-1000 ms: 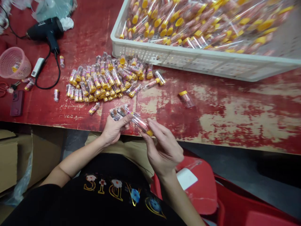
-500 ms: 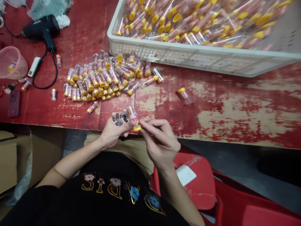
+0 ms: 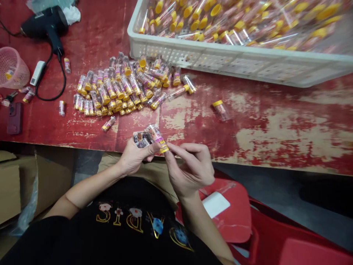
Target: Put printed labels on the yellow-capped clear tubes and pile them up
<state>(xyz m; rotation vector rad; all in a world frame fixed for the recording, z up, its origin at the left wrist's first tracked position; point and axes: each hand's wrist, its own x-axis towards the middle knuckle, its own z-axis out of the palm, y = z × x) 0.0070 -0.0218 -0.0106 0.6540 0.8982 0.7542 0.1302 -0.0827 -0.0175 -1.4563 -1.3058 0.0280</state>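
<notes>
My left hand [image 3: 135, 156] is closed on a small stack of printed labels [image 3: 140, 139] at the table's near edge, its thumb pressed against a clear tube with a yellow cap [image 3: 156, 137]. My right hand [image 3: 190, 167] pinches the yellow-capped end of that same tube between thumb and fingers. The tube now wears a printed label around it. A pile of several labelled yellow-capped tubes [image 3: 124, 86] lies on the red table just beyond my hands.
A white crate [image 3: 237, 62] full of unlabelled tubes stands at the back right. One loose tube [image 3: 220, 109] lies alone at right. A black heat gun [image 3: 44, 24], a pink basket [image 3: 12, 68] and a dark phone [image 3: 14, 117] sit at left. A red stool [image 3: 237, 217] is below.
The bare clear tube between my hands has been wrapped in a printed label. My hands have drawn closer together, and my right fingers have shifted up to the cap end.
</notes>
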